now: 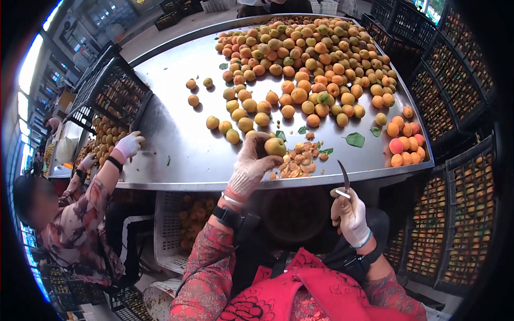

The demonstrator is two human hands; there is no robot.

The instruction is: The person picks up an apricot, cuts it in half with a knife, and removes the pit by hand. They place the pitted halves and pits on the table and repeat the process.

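While the gloved left hand (250, 167) closes around an apricot (275, 146) at centre frame, just above the table (176, 134) edge, the right hand (350, 216), lower right, grips a knife (344, 177) blade-up. Cutting well likely means steadying the fruit and keeping fingers clear. Pits (297, 160) lie just beside it.

Steel table (176, 134) (shiny) under loose apricots (310, 59), leaves (354, 139), pit scraps (300, 160).
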